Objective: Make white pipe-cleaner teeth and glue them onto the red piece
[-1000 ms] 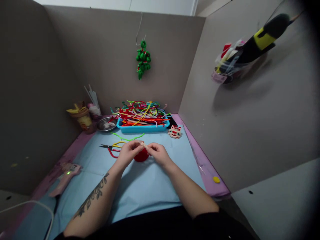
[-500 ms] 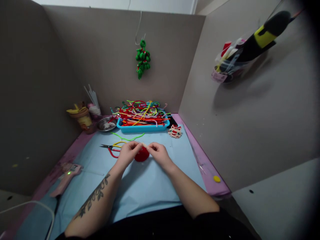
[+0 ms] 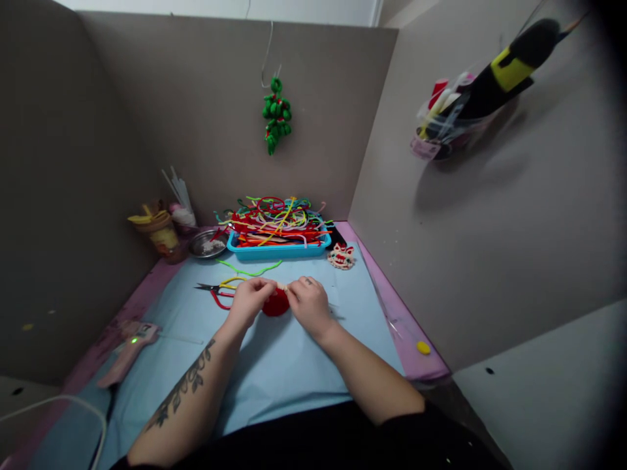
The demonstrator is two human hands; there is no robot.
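Observation:
In front of me, a red rounded piece [image 3: 276,305] hangs between my two hands, with a short cream fuzzy strip [image 3: 282,286] along its top edge. My left hand [image 3: 251,300] is closed, its thumb and fingertips pinching the left end of the strip at the red piece. On the other side my right hand [image 3: 310,305] is closed too, fingers curled and gripping the strip's right end. Fingers cover much of the join, so I cannot tell how strip and red piece are fixed. Scissors [image 3: 223,291] with yellow and red handles lie just left of my left hand.
Behind my hands is a blue tray [image 3: 279,251] heaped with coloured pipe cleaners. A green pipe cleaner [image 3: 249,271] lies before it, a metal dish [image 3: 208,245] to its left, a cream-and-red animal face [image 3: 341,256] to its right. A pink glue gun [image 3: 130,352] rests at left.
My right hand has turned over slightly, with its back and a ring now showing and its fingers more curled. The left hand keeps its pinch. The camera view has shifted a little.

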